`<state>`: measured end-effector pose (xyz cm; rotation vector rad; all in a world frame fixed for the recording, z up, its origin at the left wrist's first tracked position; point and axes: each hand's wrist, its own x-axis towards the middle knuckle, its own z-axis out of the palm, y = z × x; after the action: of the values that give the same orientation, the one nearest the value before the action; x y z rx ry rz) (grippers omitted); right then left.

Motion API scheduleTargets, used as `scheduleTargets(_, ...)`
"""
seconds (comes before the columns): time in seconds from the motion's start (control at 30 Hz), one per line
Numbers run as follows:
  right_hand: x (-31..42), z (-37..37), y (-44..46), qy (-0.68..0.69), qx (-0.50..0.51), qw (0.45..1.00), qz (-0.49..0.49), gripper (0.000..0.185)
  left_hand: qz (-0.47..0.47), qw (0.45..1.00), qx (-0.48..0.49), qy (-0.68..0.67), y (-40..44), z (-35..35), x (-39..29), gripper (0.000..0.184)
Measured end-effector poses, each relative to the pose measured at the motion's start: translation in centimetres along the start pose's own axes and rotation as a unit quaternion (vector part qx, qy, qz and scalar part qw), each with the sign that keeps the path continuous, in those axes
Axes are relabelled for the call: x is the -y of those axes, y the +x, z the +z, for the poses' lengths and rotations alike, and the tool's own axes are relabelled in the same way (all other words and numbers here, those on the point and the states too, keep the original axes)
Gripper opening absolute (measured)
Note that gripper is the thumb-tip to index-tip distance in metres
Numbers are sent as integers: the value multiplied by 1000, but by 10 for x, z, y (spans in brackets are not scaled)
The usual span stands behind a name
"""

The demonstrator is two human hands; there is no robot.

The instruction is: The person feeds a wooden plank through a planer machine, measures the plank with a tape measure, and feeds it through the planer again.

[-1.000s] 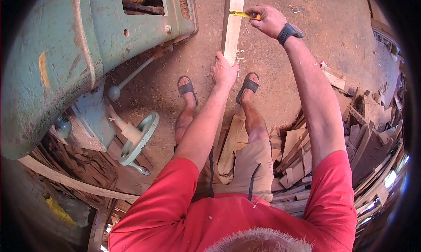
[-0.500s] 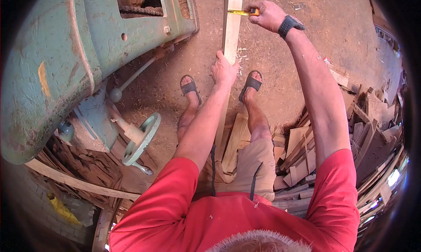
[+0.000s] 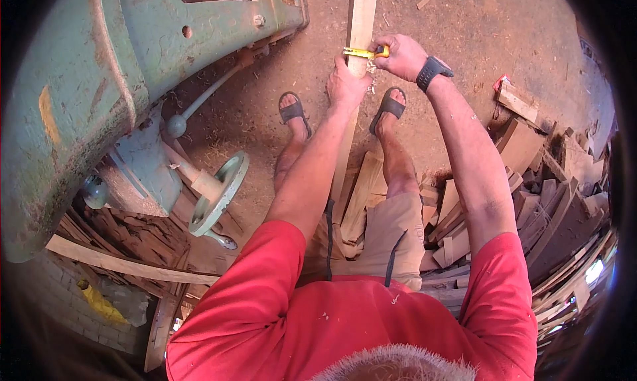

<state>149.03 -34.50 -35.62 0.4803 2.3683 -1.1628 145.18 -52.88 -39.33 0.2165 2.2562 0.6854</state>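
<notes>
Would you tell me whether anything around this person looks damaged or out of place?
The green machine has worn, scuffed paint, with a yellowish patch on its side. Wood offcuts lie jumbled in a heap at the right, and shavings litter the floor, which looks untidy.

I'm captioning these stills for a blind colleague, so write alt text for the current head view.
Seen from above, a person's left hand grips a long wooden board while the right hand holds a yellow tape measure across it. A large green machine with a handwheel stands at left; scrap wood lies piled at lower right.
</notes>
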Motion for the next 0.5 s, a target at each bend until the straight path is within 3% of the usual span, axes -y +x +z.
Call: scheduleTargets(0.5, -12, -11, 10, 7, 25, 1000, 12, 30, 9, 1000, 28, -1, -1, -9, 0, 65)
